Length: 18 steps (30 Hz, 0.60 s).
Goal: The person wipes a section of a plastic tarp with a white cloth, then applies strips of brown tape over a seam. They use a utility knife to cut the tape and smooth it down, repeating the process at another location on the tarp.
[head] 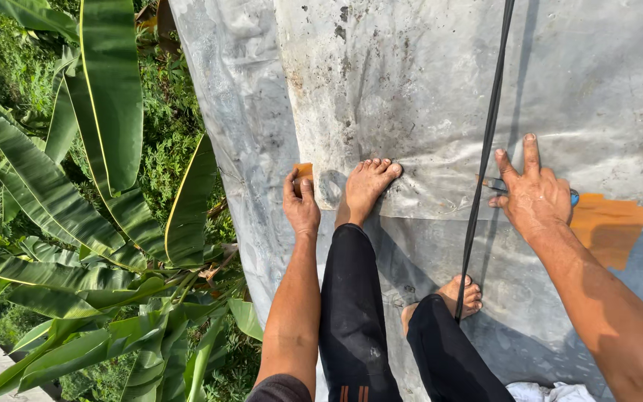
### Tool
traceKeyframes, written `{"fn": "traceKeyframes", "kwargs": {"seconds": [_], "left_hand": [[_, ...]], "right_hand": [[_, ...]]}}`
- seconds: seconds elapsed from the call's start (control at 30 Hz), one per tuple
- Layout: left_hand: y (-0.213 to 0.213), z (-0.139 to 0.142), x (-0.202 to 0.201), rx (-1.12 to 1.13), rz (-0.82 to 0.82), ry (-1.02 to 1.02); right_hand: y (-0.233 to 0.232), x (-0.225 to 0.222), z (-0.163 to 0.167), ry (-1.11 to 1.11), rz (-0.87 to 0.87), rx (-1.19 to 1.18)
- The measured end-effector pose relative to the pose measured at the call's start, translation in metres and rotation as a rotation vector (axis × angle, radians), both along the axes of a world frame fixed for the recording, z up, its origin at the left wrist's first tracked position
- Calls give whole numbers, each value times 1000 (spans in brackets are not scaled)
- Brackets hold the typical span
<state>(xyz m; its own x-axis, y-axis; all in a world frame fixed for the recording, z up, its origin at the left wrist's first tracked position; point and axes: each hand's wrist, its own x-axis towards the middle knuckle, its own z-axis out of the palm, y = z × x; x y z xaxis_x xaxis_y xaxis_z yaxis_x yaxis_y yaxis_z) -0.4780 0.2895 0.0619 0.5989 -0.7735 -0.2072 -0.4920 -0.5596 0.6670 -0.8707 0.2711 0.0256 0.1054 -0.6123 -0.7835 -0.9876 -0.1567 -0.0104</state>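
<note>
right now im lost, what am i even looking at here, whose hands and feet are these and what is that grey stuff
The camera sits on a person's head, looking down at their own body. They crouch barefoot on a grey plastic sheet, stained and wrinkled. The left hand presses a strip of orange tape near the sheet's edge. The right hand lies flat with fingers spread, over a small tool with a blue end, beside a wider orange patch. A black cord runs down between the feet. Banana leaves grow far below on the left.
</note>
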Motion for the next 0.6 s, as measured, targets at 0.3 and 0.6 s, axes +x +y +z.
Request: {"fn": "traceKeyframes", "kwargs": {"seconds": [0.3,0.6], "left_hand": [[0,-12,-38,97,-301,-318],[-4,-82,-59,-106,-346,-574]], "right_hand": [[-3,8,3,-24,-11,-65],[3,22,-35,80,7,-25]]}}
